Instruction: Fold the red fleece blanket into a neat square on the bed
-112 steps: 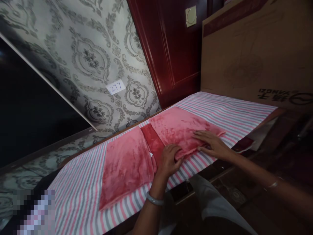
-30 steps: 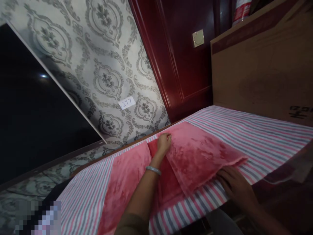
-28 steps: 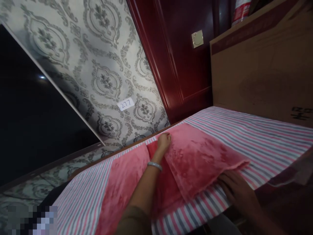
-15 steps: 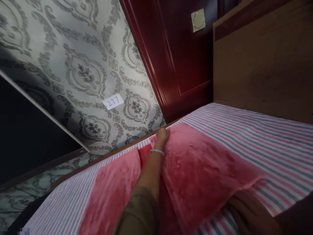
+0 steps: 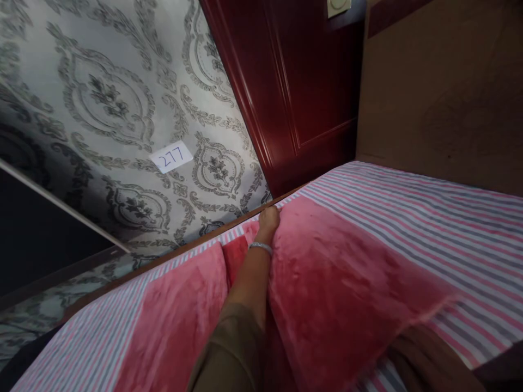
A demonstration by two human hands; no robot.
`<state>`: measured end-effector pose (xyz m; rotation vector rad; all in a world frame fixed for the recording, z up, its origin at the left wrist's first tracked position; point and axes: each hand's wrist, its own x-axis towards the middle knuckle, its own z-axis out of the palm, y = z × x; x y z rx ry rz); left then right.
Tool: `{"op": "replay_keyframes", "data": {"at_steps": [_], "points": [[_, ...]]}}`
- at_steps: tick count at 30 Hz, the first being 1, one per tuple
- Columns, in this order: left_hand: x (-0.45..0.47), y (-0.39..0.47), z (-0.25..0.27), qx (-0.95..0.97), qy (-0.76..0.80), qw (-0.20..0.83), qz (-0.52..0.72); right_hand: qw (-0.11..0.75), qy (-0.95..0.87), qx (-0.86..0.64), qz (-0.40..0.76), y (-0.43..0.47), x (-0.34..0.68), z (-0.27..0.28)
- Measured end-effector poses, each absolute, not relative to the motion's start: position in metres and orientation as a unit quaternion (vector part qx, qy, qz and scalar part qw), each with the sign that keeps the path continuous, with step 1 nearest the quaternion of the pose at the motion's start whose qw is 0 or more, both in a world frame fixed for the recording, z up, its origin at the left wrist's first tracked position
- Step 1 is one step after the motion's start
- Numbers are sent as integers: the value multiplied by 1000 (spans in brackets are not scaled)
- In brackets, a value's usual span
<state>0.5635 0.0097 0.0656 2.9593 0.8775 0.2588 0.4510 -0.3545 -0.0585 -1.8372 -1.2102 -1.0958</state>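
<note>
A soft red-and-pink plush cloth (image 5: 327, 277) lies in folded panels, with a darker red strip (image 5: 236, 256) showing between the left and right parts. My left hand (image 5: 269, 218) reaches to its far edge, fingers curled closed on the cloth, a pale bracelet (image 5: 261, 247) on the wrist. At the lower right, my right hand (image 5: 425, 359) is at the near edge of the right panel, its fingers bent against the border. Shadow hides part of those fingertips. Underneath is a striped sheet (image 5: 408, 212) in white, pink and grey.
A large cardboard box (image 5: 441, 98) stands at the right on the striped surface. Behind are a dark red wooden panel (image 5: 322, 81) and patterned wallpaper (image 5: 106, 103) with a paper label (image 5: 171, 157) reading 277. A wooden edge (image 5: 196, 238) borders the sheet's far side.
The view has shifted a little, so the label and wallpaper sit farther left. Both hands stay at the same edges of the cloth, which lies almost unchanged.
</note>
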Motion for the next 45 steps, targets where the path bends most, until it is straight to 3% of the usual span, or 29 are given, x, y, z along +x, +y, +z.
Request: {"op": "replay_keyframes", "data": {"at_steps": [15,20,25,30,38,45], "points": [[481,23,89,968,233,-43,85,385,-440,-732,-350,-348,445,-52],[445,-28,91,991,99,-25,91,381,-433,-756,-310,-347,446,-50],[400,-98,84,980,-137,79,118,392,-453,-746,-290,-348,449,-36],[354,-159,77,969,-194,98,119,402,-450,-736,-308,-348,449,-27],[336,-179,50,987,-106,-40,116,282,-480,-766,-322,-361,476,-17],[338,-173,56,992,-36,32,113,172,-427,-843,-279,-372,510,-12]]}}
